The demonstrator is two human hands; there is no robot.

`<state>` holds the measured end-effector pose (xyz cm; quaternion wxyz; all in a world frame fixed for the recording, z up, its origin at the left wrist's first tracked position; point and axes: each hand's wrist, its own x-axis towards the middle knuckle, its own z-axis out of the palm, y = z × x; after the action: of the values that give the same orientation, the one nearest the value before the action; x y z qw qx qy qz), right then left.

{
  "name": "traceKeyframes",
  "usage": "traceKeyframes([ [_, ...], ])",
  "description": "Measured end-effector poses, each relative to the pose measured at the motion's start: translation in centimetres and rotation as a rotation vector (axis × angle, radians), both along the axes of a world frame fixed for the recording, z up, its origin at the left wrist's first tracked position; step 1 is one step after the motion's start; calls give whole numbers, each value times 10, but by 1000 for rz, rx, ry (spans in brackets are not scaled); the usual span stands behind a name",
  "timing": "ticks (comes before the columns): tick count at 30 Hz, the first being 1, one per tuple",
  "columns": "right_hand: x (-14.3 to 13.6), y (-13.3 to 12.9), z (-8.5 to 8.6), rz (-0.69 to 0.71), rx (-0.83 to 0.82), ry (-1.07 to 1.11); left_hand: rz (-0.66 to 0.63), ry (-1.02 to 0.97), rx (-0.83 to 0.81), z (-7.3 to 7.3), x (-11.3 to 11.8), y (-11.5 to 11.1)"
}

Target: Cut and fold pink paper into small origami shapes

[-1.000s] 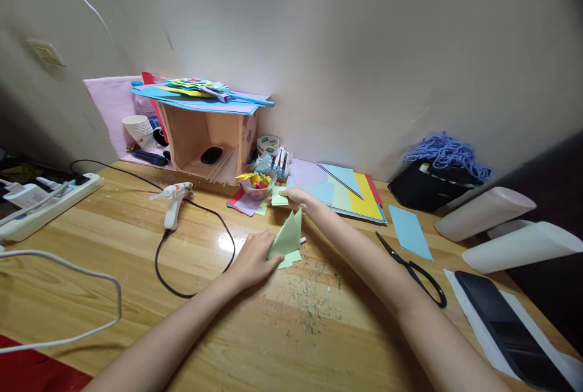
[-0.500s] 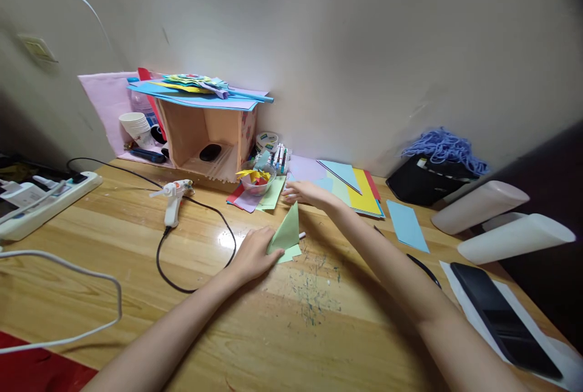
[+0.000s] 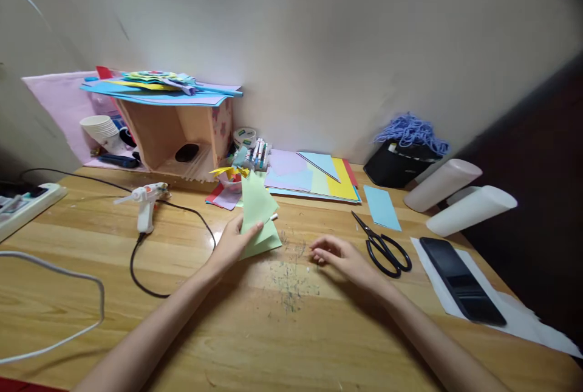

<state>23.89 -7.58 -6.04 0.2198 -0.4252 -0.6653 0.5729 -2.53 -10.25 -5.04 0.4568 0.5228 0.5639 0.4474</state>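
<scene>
Left of the scissors (image 3: 375, 236), the green paper (image 3: 255, 202) is pinched by the left hand (image 3: 232, 240), the loosely curled right hand (image 3: 340, 257) being held between.

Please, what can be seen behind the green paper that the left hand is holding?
Behind the green paper in the left hand, part of the bowl shows, with yellow scraps. A white tip pokes out at the right. Whatever else the paper covers cannot be seen.
</scene>
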Motion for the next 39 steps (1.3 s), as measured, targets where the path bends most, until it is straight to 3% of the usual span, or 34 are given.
traceKeyframes([
  [5, 5, -18, -12, -158, -255, 258, -326, 79, 5, -5, 60, 4],
  [10, 16, -3, -21, -484, -141, 260, -351, 106, 6, -28, 99, 19],
  [19, 30, 5, -21, -463, -153, 224, -405, 426, 311, -35, 97, 20],
  [25, 33, 6, -24, -495, -90, 201, -424, 542, 302, -36, 96, 19],
  [30, 34, 2, -23, -457, -88, 181, -435, 596, 436, -33, 98, 16],
  [36, 31, -2, -24, -451, -83, 146, -313, 629, 477, -40, 97, 18],
  [39, 30, -3, -26, -429, -75, 140, -363, 629, 489, -40, 96, 19],
])
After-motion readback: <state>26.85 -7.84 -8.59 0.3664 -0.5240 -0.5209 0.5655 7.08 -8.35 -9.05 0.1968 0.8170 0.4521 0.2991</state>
